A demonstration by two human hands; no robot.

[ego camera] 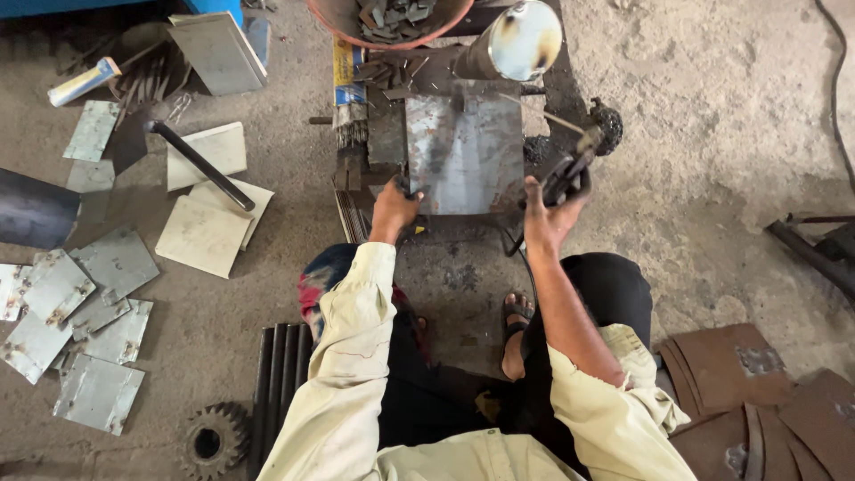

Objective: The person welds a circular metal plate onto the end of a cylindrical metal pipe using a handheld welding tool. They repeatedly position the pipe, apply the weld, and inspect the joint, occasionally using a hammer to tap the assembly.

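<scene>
A grey steel plate (463,151) lies flat on a low dark work stand in front of me. My left hand (393,207) grips the plate's near left corner. My right hand (548,216) is closed around a black welding electrode holder (570,174) at the plate's right edge, with a thin rod (543,114) sticking out toward the upper left over the plate. A metal cylinder (512,43) stands at the plate's far edge. My sandalled foot (515,334) rests on the floor below the stand.
A bundle of welding rods (350,107) lies left of the plate. A round bin of metal scraps (390,20) sits behind it. Several cut steel plates (98,312) and a black bar (200,165) lie on the floor at left, a gear (214,438) at bottom left, rusty plates (757,401) at bottom right.
</scene>
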